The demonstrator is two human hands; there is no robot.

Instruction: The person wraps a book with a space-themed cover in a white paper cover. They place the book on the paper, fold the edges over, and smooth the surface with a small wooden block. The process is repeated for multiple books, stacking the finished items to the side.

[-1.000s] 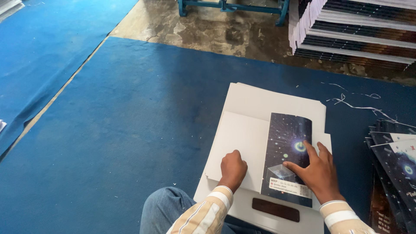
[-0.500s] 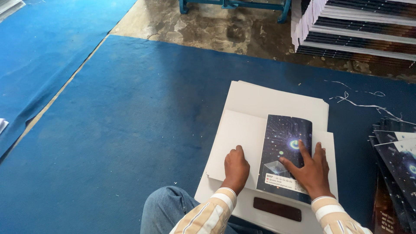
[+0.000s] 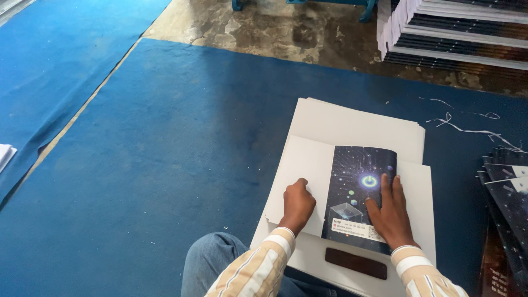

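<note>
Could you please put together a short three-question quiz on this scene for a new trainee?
1. True or false: the right hand lies flat on the dark printed cover.
2. Which part of the folded cover does the left hand press? A) its dark printed side B) its plain white side C) neither
3. Fill in: the small dark brown bar lies on the white sheets, between the person's two ____.

Key
1. True: the fingers are spread on the dark side.
2. B: a closed fist rests on the white side.
3. Forearms: the bar lies on the near edge of the stack, just beyond the striped sleeves.
</note>
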